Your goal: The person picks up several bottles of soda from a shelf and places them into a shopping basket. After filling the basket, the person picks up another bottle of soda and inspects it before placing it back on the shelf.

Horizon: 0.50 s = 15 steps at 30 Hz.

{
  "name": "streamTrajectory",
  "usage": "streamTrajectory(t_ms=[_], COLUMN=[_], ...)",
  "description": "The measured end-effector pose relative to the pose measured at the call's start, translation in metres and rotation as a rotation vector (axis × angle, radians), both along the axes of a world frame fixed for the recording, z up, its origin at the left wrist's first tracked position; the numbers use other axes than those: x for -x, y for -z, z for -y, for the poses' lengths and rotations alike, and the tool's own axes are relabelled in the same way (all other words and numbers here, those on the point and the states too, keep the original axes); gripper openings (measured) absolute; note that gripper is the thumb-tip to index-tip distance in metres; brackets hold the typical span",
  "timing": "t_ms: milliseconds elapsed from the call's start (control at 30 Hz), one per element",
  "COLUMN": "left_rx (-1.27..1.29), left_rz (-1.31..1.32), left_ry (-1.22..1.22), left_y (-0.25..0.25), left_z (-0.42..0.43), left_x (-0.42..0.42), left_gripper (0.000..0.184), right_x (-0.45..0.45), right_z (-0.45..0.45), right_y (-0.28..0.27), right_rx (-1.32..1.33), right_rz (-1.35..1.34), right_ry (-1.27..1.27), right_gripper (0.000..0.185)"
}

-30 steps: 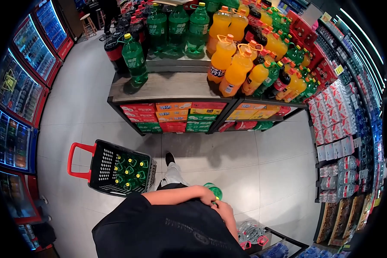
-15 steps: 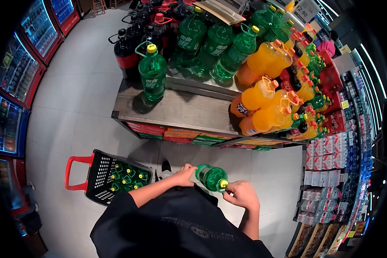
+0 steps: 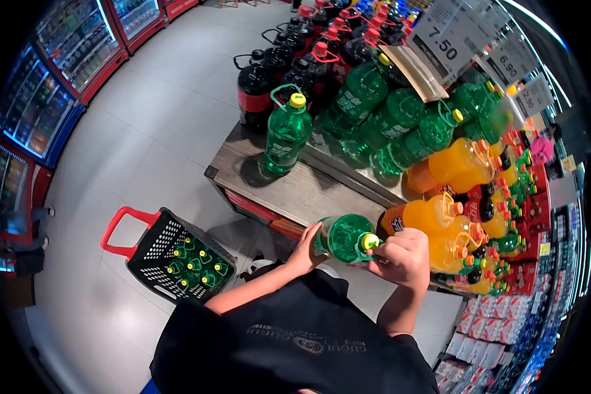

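Between my two hands is a large green soda bottle with a yellow cap, tilted so its cap points right. My left hand supports its base end. At the neck, my right hand has its fingers closed around the carry handle, beside the cap. A similar green bottle stands upright on the wooden display ledge, just beyond the held one. Orange soda bottles lie on the ledge close to my right hand.
A black shopping basket with a red handle stands on the floor at left, holding several small green bottles. Dark cola bottles and price signs are on the display. Drink coolers line the far left.
The bottle has come up and nearer to the ledge, with both hands still on it. The view has shifted, so the display appears closer and farther right.
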<state>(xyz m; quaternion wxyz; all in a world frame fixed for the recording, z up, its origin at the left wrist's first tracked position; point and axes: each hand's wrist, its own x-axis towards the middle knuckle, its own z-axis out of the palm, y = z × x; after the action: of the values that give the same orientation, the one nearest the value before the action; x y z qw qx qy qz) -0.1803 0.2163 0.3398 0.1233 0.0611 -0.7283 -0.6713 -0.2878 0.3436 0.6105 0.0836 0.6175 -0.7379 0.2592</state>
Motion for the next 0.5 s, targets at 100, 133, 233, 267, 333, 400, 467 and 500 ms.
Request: streamTrajectory(t_ms=[100, 133, 233, 267, 333, 400, 467, 500], left_rx=[-0.007, -0.023, 0.02, 0.088, 0.079, 0.206, 0.206, 0.203], left_rz=[0.007, 0.002, -0.027, -0.016, -0.035, -0.016, 0.024, 0.046], left_ry=[-0.096, -0.124, -0.289, -0.33, -0.33, -0.384, -0.408, -0.412], left_y=[-0.002, -0.003, -0.005, -0.01, -0.011, -0.012, -0.008, -0.005], left_z=[0.004, 0.002, -0.001, 0.004, 0.017, 0.031, 0.048, 0.052], left_x=[0.021, 0.026, 0.047, 0.051, 0.063, 0.074, 0.087, 0.091], left_gripper=[0.093, 0.092, 0.087, 0.086, 0.085, 0.088, 0.088, 0.088], right_x=[0.038, 0.049, 0.078, 0.085, 0.098, 0.111, 0.122, 0.127], right_z=[0.014, 0.019, 0.037, 0.046, 0.063, 0.078, 0.091, 0.099], right_y=[0.001, -0.001, -0.005, -0.006, -0.011, -0.007, -0.004, 0.0], right_rx=[-0.014, -0.016, -0.032, -0.025, -0.017, -0.01, -0.04, -0.029], right_rz=[-0.031, -0.031, -0.023, -0.021, -0.028, -0.024, -0.019, 0.014], right_ry=[-0.091, -0.132, -0.208, -0.221, -0.237, -0.217, -0.188, -0.151], right_gripper=[0.023, 0.023, 0.022, 0.021, 0.019, 0.016, 0.015, 0.013])
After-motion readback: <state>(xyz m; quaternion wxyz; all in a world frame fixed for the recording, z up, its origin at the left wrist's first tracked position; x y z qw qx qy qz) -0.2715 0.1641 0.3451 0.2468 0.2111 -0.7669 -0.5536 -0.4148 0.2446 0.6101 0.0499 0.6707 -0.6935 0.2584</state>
